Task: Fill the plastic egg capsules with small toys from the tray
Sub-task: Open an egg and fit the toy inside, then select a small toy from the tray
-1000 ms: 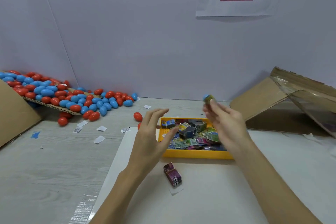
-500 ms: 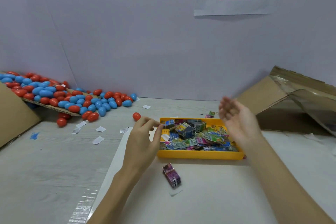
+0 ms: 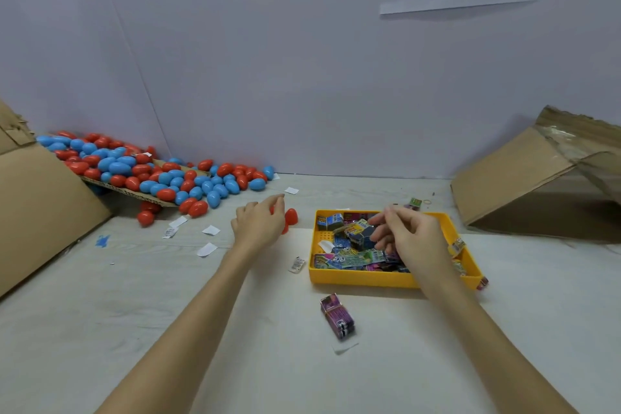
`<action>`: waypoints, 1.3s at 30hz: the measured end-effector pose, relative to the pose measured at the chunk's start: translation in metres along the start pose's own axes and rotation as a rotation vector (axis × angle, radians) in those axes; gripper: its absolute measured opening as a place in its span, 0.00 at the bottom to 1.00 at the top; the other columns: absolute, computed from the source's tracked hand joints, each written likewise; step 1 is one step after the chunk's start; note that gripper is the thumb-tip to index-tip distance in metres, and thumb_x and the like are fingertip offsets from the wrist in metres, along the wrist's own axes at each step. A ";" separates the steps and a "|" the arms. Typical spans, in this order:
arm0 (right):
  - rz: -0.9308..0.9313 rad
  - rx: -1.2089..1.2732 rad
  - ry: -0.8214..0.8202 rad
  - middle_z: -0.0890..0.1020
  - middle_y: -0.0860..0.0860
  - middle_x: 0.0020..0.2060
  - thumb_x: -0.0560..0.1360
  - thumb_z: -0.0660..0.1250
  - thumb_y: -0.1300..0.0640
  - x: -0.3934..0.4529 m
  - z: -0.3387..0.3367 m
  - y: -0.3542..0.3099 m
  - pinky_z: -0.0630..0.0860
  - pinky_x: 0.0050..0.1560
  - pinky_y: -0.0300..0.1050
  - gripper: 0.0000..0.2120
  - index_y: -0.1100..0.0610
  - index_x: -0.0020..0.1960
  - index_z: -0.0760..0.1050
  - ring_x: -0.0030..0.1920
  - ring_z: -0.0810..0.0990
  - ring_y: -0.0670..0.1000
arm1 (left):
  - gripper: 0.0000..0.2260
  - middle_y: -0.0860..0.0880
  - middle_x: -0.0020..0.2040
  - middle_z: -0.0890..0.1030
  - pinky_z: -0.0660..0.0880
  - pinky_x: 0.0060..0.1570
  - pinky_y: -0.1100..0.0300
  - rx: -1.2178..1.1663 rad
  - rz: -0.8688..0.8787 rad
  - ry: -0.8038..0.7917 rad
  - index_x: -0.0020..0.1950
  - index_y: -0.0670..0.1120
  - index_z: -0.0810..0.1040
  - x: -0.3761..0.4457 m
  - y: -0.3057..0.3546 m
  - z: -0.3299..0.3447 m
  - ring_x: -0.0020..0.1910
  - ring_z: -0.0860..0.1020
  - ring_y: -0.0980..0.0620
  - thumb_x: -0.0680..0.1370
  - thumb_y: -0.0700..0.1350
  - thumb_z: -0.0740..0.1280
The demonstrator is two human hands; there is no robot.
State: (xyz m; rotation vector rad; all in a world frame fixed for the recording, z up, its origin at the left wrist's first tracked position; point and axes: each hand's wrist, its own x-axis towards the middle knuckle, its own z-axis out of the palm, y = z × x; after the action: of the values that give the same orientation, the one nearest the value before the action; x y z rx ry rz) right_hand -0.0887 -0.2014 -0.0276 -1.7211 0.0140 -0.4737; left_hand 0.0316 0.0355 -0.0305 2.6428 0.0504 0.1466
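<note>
A yellow tray (image 3: pixel 363 280) at centre right holds several small colourful toy packets (image 3: pixel 349 259). My right hand (image 3: pixel 408 237) hovers over the tray, its curled fingertips down among the packets; blur hides whether it pinches one. Left of the tray, my left hand (image 3: pixel 258 223) curls its fingers round a red egg capsule (image 3: pixel 273 210), mostly hidden by the hand. Another red piece (image 3: pixel 291 216) lies just right of those fingers. A big pile of red and blue egg capsules (image 3: pixel 161 175) spreads along the back left wall.
A purple banded packet bundle (image 3: pixel 337 316) lies in front of the tray, and a small white packet (image 3: pixel 297 264) to its left. Paper scraps (image 3: pixel 210 230) dot the table. Cardboard leans at the left edge (image 3: pixel 40 205) and a tipped box stands at the right (image 3: pixel 524 185).
My right hand let go of the small object it held up, then dropped into the tray. My left hand left the tray's corner and moved left onto the red egg.
</note>
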 end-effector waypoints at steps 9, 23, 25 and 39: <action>-0.033 -0.047 -0.007 0.84 0.53 0.33 0.86 0.60 0.56 0.000 0.002 0.004 0.75 0.33 0.40 0.16 0.57 0.44 0.83 0.32 0.82 0.51 | 0.09 0.50 0.54 0.81 0.75 0.59 0.47 -0.121 0.239 0.163 0.60 0.51 0.81 -0.001 0.002 -0.003 0.56 0.77 0.47 0.81 0.50 0.71; -0.308 -0.291 -0.059 0.83 0.39 0.38 0.85 0.62 0.47 -0.022 0.022 -0.017 0.73 0.39 0.30 0.13 0.51 0.52 0.82 0.41 0.83 0.43 | 0.18 0.56 0.38 0.75 0.73 0.37 0.60 -0.417 0.739 0.139 0.61 0.54 0.71 -0.101 0.045 0.016 0.39 0.74 0.57 0.77 0.40 0.74; -0.240 -0.252 -0.068 0.85 0.40 0.39 0.82 0.66 0.46 -0.023 0.026 -0.019 0.75 0.41 0.32 0.11 0.51 0.50 0.84 0.42 0.84 0.42 | 0.16 0.55 0.38 0.76 0.73 0.36 0.59 -0.436 0.771 0.134 0.62 0.52 0.72 -0.103 0.044 0.013 0.38 0.74 0.56 0.78 0.39 0.72; -0.158 -0.268 -0.030 0.86 0.46 0.41 0.84 0.64 0.59 -0.019 0.010 -0.024 0.80 0.48 0.36 0.09 0.53 0.54 0.84 0.44 0.84 0.44 | 0.18 0.54 0.53 0.79 0.79 0.49 0.59 -0.442 0.749 0.221 0.65 0.44 0.78 -0.087 0.031 -0.002 0.45 0.79 0.56 0.79 0.48 0.73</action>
State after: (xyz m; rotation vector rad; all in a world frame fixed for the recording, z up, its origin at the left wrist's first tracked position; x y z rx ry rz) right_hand -0.1089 -0.1821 -0.0117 -2.0016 -0.0838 -0.5835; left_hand -0.0544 0.0034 -0.0223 2.0712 -0.8049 0.6160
